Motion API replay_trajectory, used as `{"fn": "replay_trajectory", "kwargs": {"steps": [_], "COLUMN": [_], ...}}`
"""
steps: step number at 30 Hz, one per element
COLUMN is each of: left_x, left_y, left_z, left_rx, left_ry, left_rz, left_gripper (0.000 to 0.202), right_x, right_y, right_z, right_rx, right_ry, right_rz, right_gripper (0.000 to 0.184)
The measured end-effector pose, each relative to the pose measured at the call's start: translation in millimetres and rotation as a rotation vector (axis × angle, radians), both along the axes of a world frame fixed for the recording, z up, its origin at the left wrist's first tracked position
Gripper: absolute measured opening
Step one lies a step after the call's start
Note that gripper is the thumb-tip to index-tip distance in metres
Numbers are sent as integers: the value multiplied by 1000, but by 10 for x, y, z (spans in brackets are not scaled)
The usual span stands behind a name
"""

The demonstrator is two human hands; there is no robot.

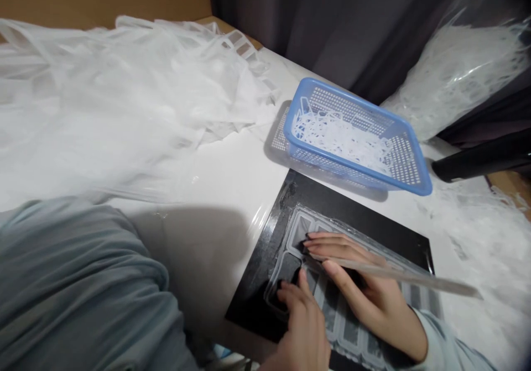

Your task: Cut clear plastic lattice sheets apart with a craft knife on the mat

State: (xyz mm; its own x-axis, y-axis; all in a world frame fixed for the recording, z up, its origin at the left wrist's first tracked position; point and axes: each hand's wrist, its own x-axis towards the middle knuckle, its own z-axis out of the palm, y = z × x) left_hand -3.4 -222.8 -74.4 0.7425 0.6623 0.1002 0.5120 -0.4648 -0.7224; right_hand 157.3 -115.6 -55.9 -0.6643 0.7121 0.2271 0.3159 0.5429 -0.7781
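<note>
On a black board (pixel 321 191) lies a translucent plastic sheet (pixel 297 233) moulded in rows of rounded rectangular frames. My left hand (pixel 305 324) rests on its near left part, thumb and forefinger apart, fingertips bent onto one frame. Across the sheet's middle, my right hand (pixel 369 291) is closed around a long, thin, flat grey-brown stick (pixel 431 282), held between thumb and fingers. Its tip is by the fingertips over the frames, and the other end points right. My hands cover much of the sheet's middle.
A blue mesh basket (pixel 360 161) of loose white plastic strips stands behind the board. Translucent sheets (pixel 124 100) are heaped at left. A filled clear bag (pixel 464 72), a black cylinder (pixel 481 158) and a whitish plastic pile (pixel 489 244) are at right.
</note>
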Motion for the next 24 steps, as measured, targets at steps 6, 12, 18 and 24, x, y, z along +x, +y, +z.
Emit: {"fn": "replay_trajectory", "kwargs": {"steps": [6,12,18,24], "left_x": [-184,-129,-30,-34], "left_y": [227,214,108,-6], "left_z": [207,183,48,-29], "left_rx": [-233,-254,-280,-357], "left_ry": [-417,-356,-323,-303], "left_rz": [-27,-4,80,136], "left_gripper": [37,42,43,39], "right_x": [24,42,111,128], "right_y": [-28,-5,89,119], "right_z": [-11,5,66,76], "right_rx": [-75,-38,-1,28], "right_ry": [22,-31,-87,-78], "right_rz": [-71,-40,113,140], "right_gripper": [25,25,30,31]}}
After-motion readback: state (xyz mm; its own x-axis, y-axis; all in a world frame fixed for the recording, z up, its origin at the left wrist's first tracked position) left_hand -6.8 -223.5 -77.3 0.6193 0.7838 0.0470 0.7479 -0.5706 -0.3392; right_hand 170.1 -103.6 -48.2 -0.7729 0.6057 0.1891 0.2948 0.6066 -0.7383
